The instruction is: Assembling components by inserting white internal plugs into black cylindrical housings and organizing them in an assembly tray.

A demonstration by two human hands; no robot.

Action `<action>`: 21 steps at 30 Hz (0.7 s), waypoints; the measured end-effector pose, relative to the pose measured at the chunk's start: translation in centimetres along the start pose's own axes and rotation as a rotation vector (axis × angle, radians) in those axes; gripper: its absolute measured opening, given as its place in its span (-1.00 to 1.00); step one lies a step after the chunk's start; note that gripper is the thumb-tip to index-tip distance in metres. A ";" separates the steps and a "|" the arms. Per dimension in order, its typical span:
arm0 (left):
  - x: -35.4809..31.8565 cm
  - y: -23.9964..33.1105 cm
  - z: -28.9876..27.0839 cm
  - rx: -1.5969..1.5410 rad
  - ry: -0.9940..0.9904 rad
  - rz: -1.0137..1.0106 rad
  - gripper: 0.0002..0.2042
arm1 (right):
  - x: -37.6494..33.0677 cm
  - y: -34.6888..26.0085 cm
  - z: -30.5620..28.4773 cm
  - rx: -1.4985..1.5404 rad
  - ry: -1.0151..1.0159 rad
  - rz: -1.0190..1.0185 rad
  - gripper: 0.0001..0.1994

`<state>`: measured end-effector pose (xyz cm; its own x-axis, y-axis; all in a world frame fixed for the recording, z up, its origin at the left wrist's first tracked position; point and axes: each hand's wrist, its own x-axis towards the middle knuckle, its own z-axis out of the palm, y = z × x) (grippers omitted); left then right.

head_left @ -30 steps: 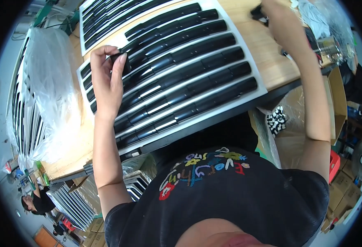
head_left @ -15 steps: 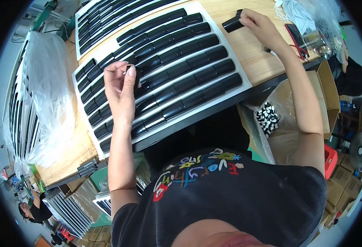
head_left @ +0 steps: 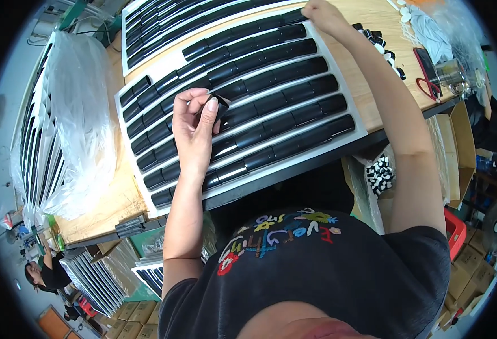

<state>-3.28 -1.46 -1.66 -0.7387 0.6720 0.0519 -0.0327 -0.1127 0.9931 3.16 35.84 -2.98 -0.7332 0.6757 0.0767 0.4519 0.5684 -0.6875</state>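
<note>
My left hand (head_left: 193, 127) is closed, thumb against curled fingers, around a short black cylindrical piece (head_left: 221, 106), above the middle of a white tray (head_left: 357, 125). Rows of glossy black tubes (head_left: 265, 116) lie side by side in the tray. At its far right corner, my right hand (head_left: 325, 18) has curled fingers at the end of a black tube (head_left: 289, 20) in the farthest row. The fingertips are partly hidden there. A gap shows in that row, left of its tubes.
Another filled tray (head_left: 163, 34) lies beyond. Plastic film covers racked trays (head_left: 81, 135) at left. Black-and-white caps (head_left: 381, 45), a phone (head_left: 424, 63) and a glass jar (head_left: 452, 76) are on the right. A carton (head_left: 460, 147) and bagged caps (head_left: 379, 175) stand below the table edge.
My right hand has carried a black tube left and away to the end of the farthest row. The left hand still holds its piece. The whole view has shifted slightly.
</note>
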 end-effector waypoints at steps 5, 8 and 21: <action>0.0 -0.1 0.1 -0.036 -0.013 -0.009 -0.79 | 1.0 1.6 2.4 0.058 -0.110 -0.039 -0.77; -0.3 0.0 -0.2 -0.080 0.013 -0.052 -0.77 | -1.3 0.8 1.7 -0.003 0.027 -0.109 -0.76; -0.8 0.6 1.9 -0.258 -0.181 -0.178 -0.76 | -6.5 6.7 -7.4 -0.474 0.093 -0.385 -0.89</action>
<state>-1.44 -0.70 -0.94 -0.5754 0.8141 -0.0790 -0.3363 -0.1474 0.9302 14.72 38.77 -2.73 -0.8507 0.4067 0.3329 0.3562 0.9119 -0.2038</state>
